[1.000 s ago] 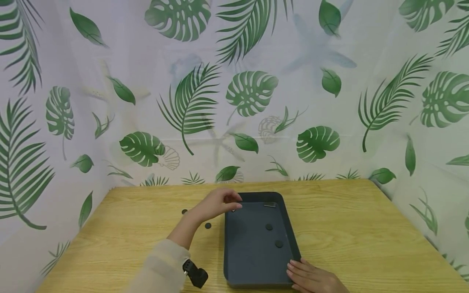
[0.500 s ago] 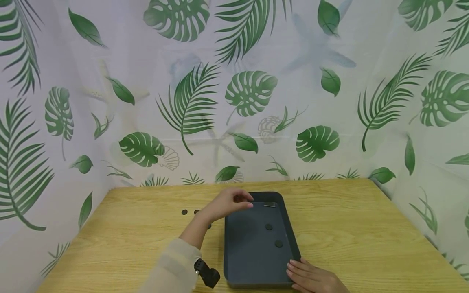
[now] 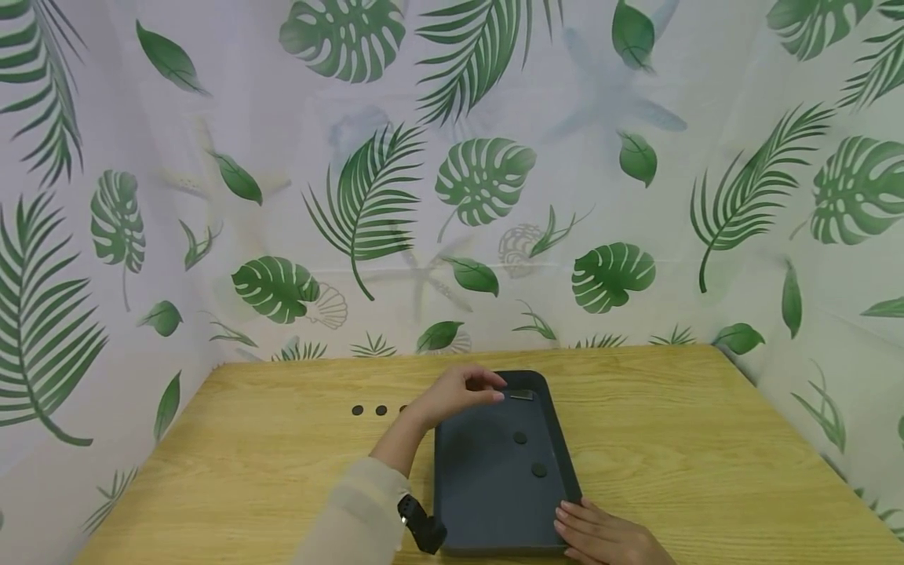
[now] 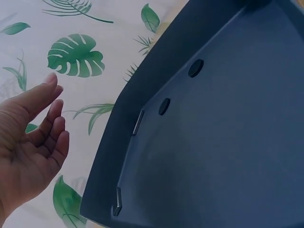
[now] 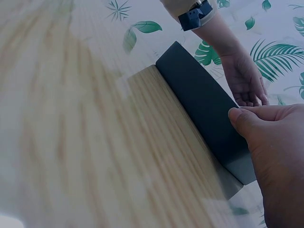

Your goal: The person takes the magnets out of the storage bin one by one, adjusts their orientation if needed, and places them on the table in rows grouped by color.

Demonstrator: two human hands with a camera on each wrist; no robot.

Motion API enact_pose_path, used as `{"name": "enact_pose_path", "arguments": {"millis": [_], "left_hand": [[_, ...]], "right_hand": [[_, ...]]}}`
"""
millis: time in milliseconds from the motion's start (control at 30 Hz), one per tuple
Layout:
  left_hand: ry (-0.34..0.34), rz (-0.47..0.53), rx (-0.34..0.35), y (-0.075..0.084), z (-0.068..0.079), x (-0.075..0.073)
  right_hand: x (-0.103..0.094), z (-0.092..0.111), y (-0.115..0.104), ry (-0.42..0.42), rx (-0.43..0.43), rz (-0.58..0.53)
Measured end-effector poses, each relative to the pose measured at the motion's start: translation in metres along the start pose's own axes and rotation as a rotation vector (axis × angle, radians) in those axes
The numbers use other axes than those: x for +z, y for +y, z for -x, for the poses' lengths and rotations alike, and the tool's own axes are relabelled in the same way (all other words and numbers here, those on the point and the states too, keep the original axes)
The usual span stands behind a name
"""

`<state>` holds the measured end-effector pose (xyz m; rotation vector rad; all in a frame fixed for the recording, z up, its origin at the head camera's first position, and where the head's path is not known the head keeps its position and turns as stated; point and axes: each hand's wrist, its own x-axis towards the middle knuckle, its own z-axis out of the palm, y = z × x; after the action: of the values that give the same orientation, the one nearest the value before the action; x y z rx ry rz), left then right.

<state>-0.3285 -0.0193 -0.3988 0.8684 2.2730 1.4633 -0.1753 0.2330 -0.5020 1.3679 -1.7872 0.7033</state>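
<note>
A dark grey rectangular tray (image 3: 487, 502) lies on the table, one end toward me. Over its far left part hovers my left hand (image 3: 459, 392), fingers loosely bent, with nothing visible between thumb and fingertips in the left wrist view. My right hand (image 3: 610, 537) holds the tray's near right corner; in the right wrist view its thumb (image 5: 242, 121) presses the outer wall. Two dark round discs (image 3: 539, 470) lie inside on the right. Two small shiny flat rectangular pieces (image 4: 137, 122) lie by the far wall; in the head view the left hand hides one.
On the wooden table (image 3: 671, 439), left of the tray, lie several dark discs (image 3: 381, 410), one partly behind the left forearm. A leaf-patterned cloth (image 3: 537, 196) hangs behind and at both sides. A black wrist camera (image 3: 424, 526) sits on the left wrist.
My left hand has moved right across the tray's far end, uncovering discs on the table, while its forearm now covers a nearer one. The right hand and tray have stayed in place.
</note>
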Motion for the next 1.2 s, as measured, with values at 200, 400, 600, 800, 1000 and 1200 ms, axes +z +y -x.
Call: {"name": "enact_pose_path", "arguments": {"millis": [200, 400, 600, 800, 1000, 1200], "left_hand": [[-0.003, 0.03, -0.052, -0.011, -0.003, 0.007], [0.008, -0.012, -0.087, -0.024, -0.009, 0.019], [0.005, -0.021, -0.129, -0.03, -0.011, 0.03], [0.018, -0.046, -0.136, -0.036, -0.016, 0.037], [-0.022, -0.107, -0.12, -0.041, -0.02, 0.043], [-0.074, -0.176, -0.135, -0.046, -0.025, 0.05]], "right_hand": [[0.001, 0.0, 0.0, 0.0, 0.002, -0.005], [0.0, 0.001, 0.0, -0.011, 0.007, -0.014], [0.0, 0.002, -0.001, -0.014, 0.018, -0.022], [-0.002, 0.003, -0.001, -0.009, 0.026, -0.015], [-0.004, 0.0, -0.001, -0.014, 0.01, -0.054], [-0.006, 0.004, 0.006, -0.035, -0.061, -0.087]]}}
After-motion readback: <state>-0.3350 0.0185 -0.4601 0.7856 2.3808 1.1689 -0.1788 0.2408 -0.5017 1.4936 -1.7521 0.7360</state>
